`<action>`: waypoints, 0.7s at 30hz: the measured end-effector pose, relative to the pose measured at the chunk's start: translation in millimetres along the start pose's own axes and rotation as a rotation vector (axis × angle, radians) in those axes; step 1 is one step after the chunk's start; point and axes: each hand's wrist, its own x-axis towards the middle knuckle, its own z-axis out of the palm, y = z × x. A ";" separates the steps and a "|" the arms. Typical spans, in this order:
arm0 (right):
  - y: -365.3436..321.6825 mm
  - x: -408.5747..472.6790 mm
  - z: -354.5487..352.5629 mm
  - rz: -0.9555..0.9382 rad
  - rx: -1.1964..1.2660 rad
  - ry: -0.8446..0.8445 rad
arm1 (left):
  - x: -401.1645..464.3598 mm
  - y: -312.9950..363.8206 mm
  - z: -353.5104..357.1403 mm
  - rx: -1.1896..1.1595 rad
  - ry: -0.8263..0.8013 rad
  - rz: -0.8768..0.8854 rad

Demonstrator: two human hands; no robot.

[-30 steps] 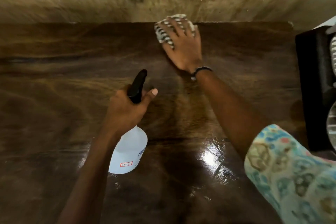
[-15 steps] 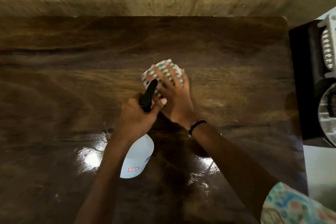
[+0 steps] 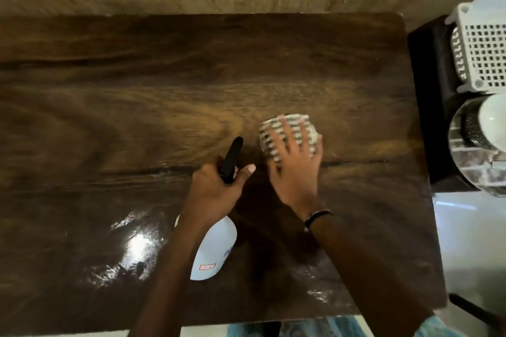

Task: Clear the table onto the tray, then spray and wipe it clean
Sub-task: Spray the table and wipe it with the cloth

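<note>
The right hand [image 3: 294, 164] lies flat, fingers spread, pressing the white-and-dark checked cloth [image 3: 287, 133] onto the dark glossy wooden table [image 3: 164, 76]. The left hand [image 3: 216, 191], just beside it, grips the white plastic spray bottle with black trigger head [image 3: 216, 249]. Unwiped table extends mainly left of and beyond the cloth; the right hand is nearer.

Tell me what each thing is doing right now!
Left hand: closed around the spray bottle's neck.
Spray bottle: held upright over the table, black nozzle pointing away.
Right hand: pressed flat on the cloth, fingers spread.
Cloth: bunched under the hand, touching the table.
Table: cleared, shiny and wet near the front.
Tray: beside the table, loaded with a white basket and glassware.
</note>
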 end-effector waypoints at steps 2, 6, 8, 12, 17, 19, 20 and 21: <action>-1.2 -23.3 7.2 -0.236 -0.015 -0.055 | -8.1 -2.4 9.4 0.028 0.020 0.007; 58.2 -68.0 -2.5 -0.331 -0.053 -0.096 | -29.4 -9.5 27.5 0.093 -0.004 0.016; 99.0 -84.8 -12.4 -0.145 -0.076 -0.066 | -40.0 -15.4 35.2 0.094 -0.011 0.008; 141.6 -126.6 -24.4 0.294 0.000 0.030 | -57.0 -25.5 50.7 0.070 -0.053 -0.009; 132.1 -239.1 -4.2 0.275 0.006 -0.014 | -68.3 -34.0 71.0 0.039 -0.094 -0.014; 128.4 -268.9 1.5 0.248 -0.009 -0.037 | -68.6 -33.3 75.8 0.037 -0.094 -0.009; 128.9 -271.6 2.8 0.249 -0.006 -0.042 | -67.5 -32.2 77.4 0.040 -0.098 -0.004; 129.8 -266.2 2.2 0.248 0.001 -0.046 | -66.4 -30.2 77.5 0.040 -0.103 0.000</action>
